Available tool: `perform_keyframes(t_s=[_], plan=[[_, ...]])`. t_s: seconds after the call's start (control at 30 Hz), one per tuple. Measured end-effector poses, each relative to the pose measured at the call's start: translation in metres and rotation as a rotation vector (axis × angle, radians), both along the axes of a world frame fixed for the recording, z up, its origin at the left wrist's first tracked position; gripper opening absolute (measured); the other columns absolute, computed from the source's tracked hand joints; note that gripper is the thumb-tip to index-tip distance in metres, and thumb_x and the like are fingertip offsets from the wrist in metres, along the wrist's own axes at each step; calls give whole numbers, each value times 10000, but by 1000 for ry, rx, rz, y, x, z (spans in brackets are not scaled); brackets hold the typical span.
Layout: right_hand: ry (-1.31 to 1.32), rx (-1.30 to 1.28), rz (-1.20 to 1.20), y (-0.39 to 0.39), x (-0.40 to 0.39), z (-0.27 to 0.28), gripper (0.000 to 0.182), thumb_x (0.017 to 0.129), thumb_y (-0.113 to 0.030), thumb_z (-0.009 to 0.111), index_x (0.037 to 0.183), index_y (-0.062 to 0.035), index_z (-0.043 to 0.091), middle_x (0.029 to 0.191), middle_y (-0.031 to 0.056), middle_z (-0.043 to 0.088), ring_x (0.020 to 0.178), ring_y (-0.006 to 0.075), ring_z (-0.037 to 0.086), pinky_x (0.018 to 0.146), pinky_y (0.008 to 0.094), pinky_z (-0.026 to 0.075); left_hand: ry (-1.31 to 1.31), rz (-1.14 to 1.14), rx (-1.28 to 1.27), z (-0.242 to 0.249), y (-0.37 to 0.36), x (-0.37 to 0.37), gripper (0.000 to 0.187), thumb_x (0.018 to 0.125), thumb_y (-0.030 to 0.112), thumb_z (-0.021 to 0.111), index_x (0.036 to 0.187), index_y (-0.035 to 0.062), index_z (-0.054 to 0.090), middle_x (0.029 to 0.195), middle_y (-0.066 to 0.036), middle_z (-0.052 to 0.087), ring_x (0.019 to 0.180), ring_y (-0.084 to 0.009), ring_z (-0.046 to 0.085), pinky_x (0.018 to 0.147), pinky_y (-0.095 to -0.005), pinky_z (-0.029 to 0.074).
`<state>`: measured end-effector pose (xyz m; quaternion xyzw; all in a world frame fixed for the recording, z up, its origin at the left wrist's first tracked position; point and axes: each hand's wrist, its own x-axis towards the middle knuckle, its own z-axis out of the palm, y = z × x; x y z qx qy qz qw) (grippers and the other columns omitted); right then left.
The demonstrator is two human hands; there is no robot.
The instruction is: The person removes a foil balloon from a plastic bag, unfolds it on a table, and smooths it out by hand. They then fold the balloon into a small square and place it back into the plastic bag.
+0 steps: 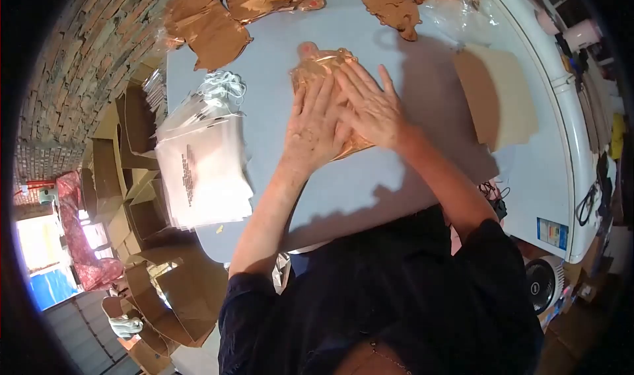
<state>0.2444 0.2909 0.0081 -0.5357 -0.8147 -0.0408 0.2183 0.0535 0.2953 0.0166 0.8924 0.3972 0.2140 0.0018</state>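
Note:
Both hands lie flat on a shiny copper-coloured foil piece on the pale table. My left hand covers its left part, fingers stretched toward the far edge. To the right, my right hand rests with its fingers spread, the thumb side near my left hand. A small pinkish round end of the piece shows beyond my left fingertips. Much of the foil is hidden under the palms. Neither hand grips anything.
More copper foil pieces lie along the far edge. A stack of printed clear bags sits at the left, white strings behind it. Brown cardboard sheets lie at the right. Open cartons stand left of the table.

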Motion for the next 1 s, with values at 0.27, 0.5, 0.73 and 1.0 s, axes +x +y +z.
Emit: perform_keyframes(t_s=[0.27,0.5,0.73,1.0], plan=[[-296,224,-140,82,22,-3,518,1041,-448,522,1402,-87,613,1520,47,558,1447,274,442,1211,648,223,74,29,-61,3,-3,1,629,1053,456,504,1591,134,451,1659,-186,378,1545,-362,322,1276,-544,212],[-247,-199,-88,88,7,33,374,971,-356,664,1178,-44,649,1313,148,639,1273,295,572,1038,503,463,110,39,-16,1,-2,1,640,1059,460,499,1610,144,423,1647,-182,396,1543,-356,325,1265,-539,228],[-4,-314,21,132,18,24,407,891,-309,716,1045,54,616,899,196,671,866,349,674,739,483,531,94,52,-6,-4,-1,1,653,1071,481,482,1616,130,406,1659,-170,382,1551,-334,317,1279,-520,211],[106,-1004,-42,136,21,69,403,901,-387,765,1056,-20,703,857,40,646,731,142,572,527,363,452,-10,3,120,-4,-1,-1,679,996,424,610,1522,13,485,1541,-210,504,1469,-355,426,1255,-526,265]])
